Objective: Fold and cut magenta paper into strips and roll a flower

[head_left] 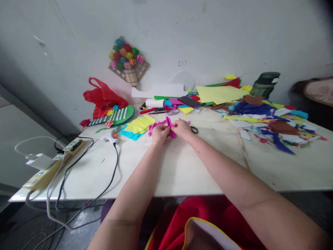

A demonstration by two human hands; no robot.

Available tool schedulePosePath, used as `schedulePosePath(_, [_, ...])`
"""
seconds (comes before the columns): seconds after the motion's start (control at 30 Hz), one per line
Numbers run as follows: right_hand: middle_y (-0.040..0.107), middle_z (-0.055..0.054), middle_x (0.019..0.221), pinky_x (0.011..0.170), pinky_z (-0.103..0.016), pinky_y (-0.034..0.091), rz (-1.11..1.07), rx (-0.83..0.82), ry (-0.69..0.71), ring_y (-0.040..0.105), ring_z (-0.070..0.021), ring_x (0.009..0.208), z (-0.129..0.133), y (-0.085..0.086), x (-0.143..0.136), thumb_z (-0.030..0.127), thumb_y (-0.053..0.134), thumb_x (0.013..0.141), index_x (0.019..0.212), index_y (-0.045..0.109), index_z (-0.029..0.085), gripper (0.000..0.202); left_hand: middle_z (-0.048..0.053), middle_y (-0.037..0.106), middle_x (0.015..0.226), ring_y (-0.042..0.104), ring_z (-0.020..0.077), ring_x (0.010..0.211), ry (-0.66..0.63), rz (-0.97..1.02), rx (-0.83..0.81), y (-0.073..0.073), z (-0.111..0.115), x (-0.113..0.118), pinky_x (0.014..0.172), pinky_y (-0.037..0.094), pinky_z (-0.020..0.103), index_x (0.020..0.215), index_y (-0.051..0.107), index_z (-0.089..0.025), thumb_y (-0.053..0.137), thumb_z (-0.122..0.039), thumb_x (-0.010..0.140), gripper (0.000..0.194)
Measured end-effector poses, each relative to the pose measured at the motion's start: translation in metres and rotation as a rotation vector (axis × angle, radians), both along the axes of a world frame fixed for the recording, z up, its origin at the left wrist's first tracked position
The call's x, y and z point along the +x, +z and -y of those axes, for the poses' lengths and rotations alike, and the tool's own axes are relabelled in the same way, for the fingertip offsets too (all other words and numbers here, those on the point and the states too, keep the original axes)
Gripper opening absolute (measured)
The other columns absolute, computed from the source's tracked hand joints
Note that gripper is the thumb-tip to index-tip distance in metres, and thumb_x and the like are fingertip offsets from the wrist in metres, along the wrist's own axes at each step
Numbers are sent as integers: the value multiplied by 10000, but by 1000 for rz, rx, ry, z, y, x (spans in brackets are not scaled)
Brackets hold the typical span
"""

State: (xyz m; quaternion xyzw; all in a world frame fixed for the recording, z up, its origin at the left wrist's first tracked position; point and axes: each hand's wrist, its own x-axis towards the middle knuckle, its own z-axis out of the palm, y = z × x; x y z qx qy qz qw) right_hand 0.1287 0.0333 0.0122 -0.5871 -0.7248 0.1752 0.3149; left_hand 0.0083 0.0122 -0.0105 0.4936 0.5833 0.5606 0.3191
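Between my two hands, over the middle of the table, is a strip of magenta paper [169,122]. My left hand [160,134] is closed, thumb and fingers pinching the paper's left side. From the right, my right hand [181,129] pinches the same paper close to the left fingertips. More magenta pieces [153,129] lie just beyond and left of the left hand. Black-handled scissors [194,130] rest beside the right hand, their blades mostly hidden behind it. Yellow paper sheets [141,124] and blue paper [130,133] lie to the left.
A glue gun [111,136] and a power strip [52,166] with trailing cords occupy the left. A red plastic bag [102,95] stands behind. Paper scraps [281,126], a wooden stick [243,149] and a green bottle [264,85] are on the right. A paper-flower decoration [127,59] hangs on the wall.
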Motion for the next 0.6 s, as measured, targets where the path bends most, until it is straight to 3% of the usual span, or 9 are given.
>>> schedulePosePath(0.33, [680,-33,713,586,-241,402,-33,21,35,590,-168,685,-1,-2,0,261,558,695,711,690,193,150,26,622,556,585,129,423,-44,100,30,1,2,0,403,441,207,702,608,-130,746,-352,596,282])
schedulePosePath(0.43, [630,-4,587,532,-220,398,-231,-55,94,560,-136,581,-5,-7,1,243,568,679,655,654,173,114,2,598,529,556,109,404,-79,175,48,4,5,0,401,428,200,702,561,-138,748,-392,585,337])
schedulePosePath(0.6, [593,15,504,458,-199,409,-708,-350,251,528,-99,456,-7,-9,4,156,583,650,670,621,144,45,-19,561,499,529,82,414,-225,358,65,10,10,-1,434,428,196,662,496,-149,726,-451,603,384])
